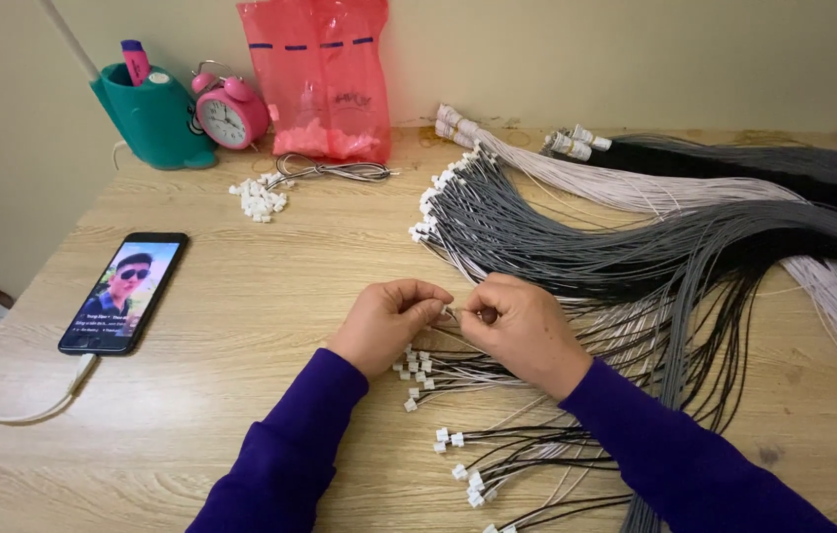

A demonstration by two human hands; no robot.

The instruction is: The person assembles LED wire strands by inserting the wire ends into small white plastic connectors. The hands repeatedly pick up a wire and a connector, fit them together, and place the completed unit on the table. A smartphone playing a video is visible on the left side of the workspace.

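A: Two hands meet at the middle of the wooden table [241,296]. The left hand [387,324] has its fingers curled shut, thumb against forefinger, pinching something small at the tips; it looks like a white connector, though the piece itself is too small to tell.

B: And the other?

A: The right hand [527,334] is clenched in the same way, fingertips touching those of the left, grasping the end of a thin wire [455,312]. The wire's long axis runs sideways, from the meeting fingertips off to the right of the right hand. Both hands are equally near it; the join sits just between them.

B: What lies closest to the fingers?

A: Just below them, toward the person, a spread of finished leads [438,380] with white plugs on their ends, touching the underside of both hands. Beyond the fingertips and to their right, a fan of grey wires [557,237], then the white bundle [626,183] and the black bundle [784,163] farther off.

B: To the left of the fingers?

A: A phone [124,292] with a lit screen, well apart. Farther beyond, a heap of loose white connectors [259,197], a pink bag [320,74], a pink alarm clock [231,114] and a teal holder [154,118].
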